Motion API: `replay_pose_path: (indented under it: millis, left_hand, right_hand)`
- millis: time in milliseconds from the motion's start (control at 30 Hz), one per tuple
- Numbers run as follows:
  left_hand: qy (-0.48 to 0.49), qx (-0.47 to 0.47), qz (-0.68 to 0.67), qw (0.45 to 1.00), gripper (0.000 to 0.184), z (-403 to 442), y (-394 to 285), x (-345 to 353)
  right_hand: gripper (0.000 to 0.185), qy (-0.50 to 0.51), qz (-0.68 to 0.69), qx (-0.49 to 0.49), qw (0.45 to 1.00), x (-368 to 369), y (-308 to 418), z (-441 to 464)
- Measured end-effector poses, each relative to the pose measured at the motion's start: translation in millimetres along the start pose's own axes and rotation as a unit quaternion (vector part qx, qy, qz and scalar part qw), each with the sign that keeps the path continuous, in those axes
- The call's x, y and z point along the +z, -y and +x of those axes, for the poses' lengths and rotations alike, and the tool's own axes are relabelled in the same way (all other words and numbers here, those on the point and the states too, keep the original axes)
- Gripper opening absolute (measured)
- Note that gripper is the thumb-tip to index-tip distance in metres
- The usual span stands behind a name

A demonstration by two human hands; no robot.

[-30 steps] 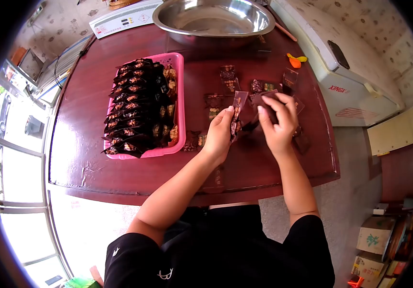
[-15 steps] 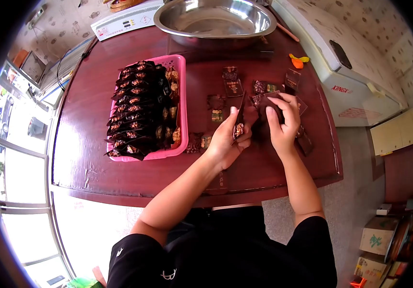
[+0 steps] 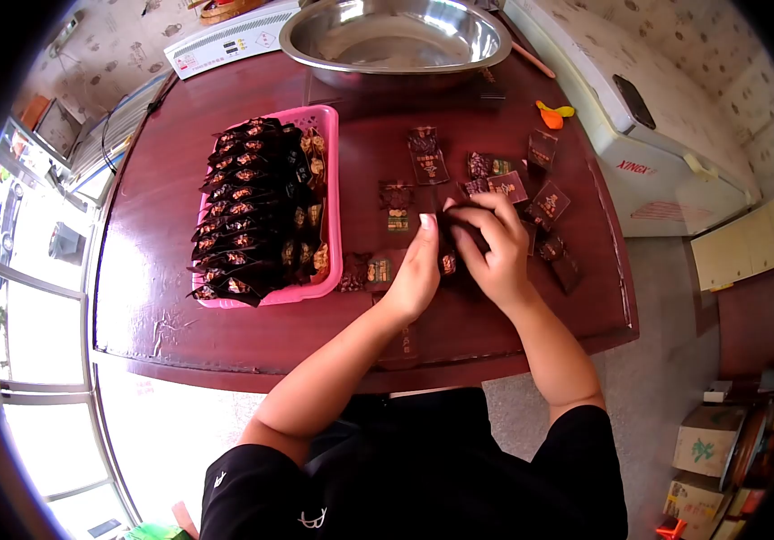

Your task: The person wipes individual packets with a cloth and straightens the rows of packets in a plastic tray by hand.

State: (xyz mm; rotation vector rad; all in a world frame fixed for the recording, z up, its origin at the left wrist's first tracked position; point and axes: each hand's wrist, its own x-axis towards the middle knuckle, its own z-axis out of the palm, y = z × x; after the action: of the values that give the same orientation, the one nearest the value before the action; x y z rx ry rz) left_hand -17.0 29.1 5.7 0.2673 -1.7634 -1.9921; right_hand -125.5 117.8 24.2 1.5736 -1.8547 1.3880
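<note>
Dark, printed wrapping (image 3: 448, 263), partly hidden, sits pinched between curled left hand (image 3: 416, 277) and curled right hand (image 3: 497, 250).

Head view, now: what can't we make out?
- Dark brown, glossy packet between the left hand and right hand: head view, mostly hidden by the hands; sealed or open, can't tell.
- Black, shiny packets in the pink plastic basket: head view, overlap hides their count.
- Oval steel basin: head view, far rim cut off by top edge.
- Brown rectangular packet: head view, fine print too small.
</note>
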Motion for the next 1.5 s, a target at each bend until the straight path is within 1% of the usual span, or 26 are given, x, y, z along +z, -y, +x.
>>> replay_pose_path:
  millis: [67,133,233,267,300,367,433,567,600,733,767,833,900,1000,1100,1133,1167,1200,1267,1300,1333,1367,1400,1433,1467,1500]
  left_hand:
    - [0.000,-0.159,-0.220,0.962,0.067,4,24,-6]
    - [0.017,-0.228,-0.261,0.938,0.050,1,14,-6]
    - [0.001,-0.308,-0.245,0.919,0.036,-1,1,-2]
    - [0.175,-0.244,-0.224,0.927,0.035,4,27,-23]
    - [0.196,-0.228,-0.208,0.931,0.031,4,21,-21]
    - [0.158,-0.247,-0.194,0.936,0.026,2,11,-9]
    - [0.183,-0.245,-0.283,0.909,0.020,6,15,-11]
    - [0.124,-0.273,-0.395,0.868,0.023,12,8,-19]
    - [0.105,-0.268,-0.462,0.839,0.030,13,9,-21]
    - [0.111,-0.168,-0.517,0.832,0.029,13,30,-25]
    - [0.110,-0.168,-0.517,0.832,0.029,9,35,-27]
    - [0.009,-0.249,-0.465,0.849,0.045,4,30,-24]
    - [0.007,-0.247,-0.463,0.851,0.048,-1,29,-23]
    - [0.149,-0.147,-0.565,0.798,0.042,-1,30,-29]
    - [0.155,-0.115,-0.576,0.794,0.037,12,27,-28]
    - [0.112,-0.134,-0.565,0.806,0.029,11,15,-27]
    - [0.072,-0.068,-0.468,0.878,0.033,9,13,-23]
    - [0.067,-0.080,-0.385,0.917,0.036,9,0,-22]
    - [-0.003,0.088,-0.161,0.983,0.033,5,-6,-8]
    - [-0.065,0.154,-0.046,0.985,0.032,3,-10,-2]
    - [-0.072,0.210,0.041,0.974,0.027,1,-16,-6]
    - [-0.081,0.255,0.127,0.955,0.023,-4,-20,-9]
    - [-0.060,0.219,0.090,0.970,0.015,-8,-27,-10]
    - [-0.062,0.227,0.151,0.960,0.018,-11,-39,-12]
    - [-0.068,0.251,0.265,0.929,0.020,-13,-43,-16]
    - [-0.072,0.271,0.373,0.884,0.022,-14,-47,-18]
  right_hand:
    - [0.022,0.016,0.050,-0.038,0.998,-3,11,-3]
    - [0.023,0.037,0.095,-0.106,0.989,1,12,-7]
    - [0.024,0.023,0.035,-0.087,0.995,1,8,-3]
    - [0.023,0.012,0.023,-0.057,0.998,-1,10,-1]
    - [0.022,-0.005,-0.026,-0.048,0.999,-4,8,3]
    - [0.021,-0.022,-0.061,0.013,0.998,-9,-2,5]
    - [0.019,-0.031,-0.025,0.038,0.998,-13,-11,7]
    - [0.015,-0.080,0.039,0.045,0.995,-18,-8,7]
    - [0.015,-0.086,0.051,0.028,0.995,-19,-7,6]
    - [0.019,0.000,0.104,-0.025,0.994,-15,9,2]
    - [0.025,0.040,0.087,-0.056,0.994,-11,13,3]
    - [0.033,0.080,0.065,-0.139,0.985,0,18,1]
    - [0.037,0.091,0.061,-0.160,0.981,2,11,-2]
    - [0.043,0.119,0.067,-0.164,0.977,0,0,-1]
    - [0.039,0.123,0.050,-0.159,0.978,-12,-5,4]
    - [0.035,0.114,0.006,-0.154,0.981,-15,-8,2]
    - [0.031,0.092,-0.026,-0.137,0.986,-15,-9,5]
    - [0.030,0.121,-0.017,-0.095,0.988,-17,-12,8]
    - [0.027,0.183,-0.020,-0.052,0.982,-28,-21,10]
    - [0.026,0.212,-0.029,-0.059,0.975,-30,-23,15]
    - [0.021,0.195,-0.027,0.060,0.979,-27,-17,13]
    - [0.016,0.176,-0.072,0.077,0.979,-23,-11,14]
    - [0.020,0.132,-0.058,0.075,0.987,-20,-14,11]
    - [0.025,0.087,-0.045,0.076,0.992,-19,-20,8]
    - [0.051,0.053,-0.010,0.004,0.999,-21,-25,9]
    - [0.081,0.022,0.143,0.079,0.986,-20,-32,-2]
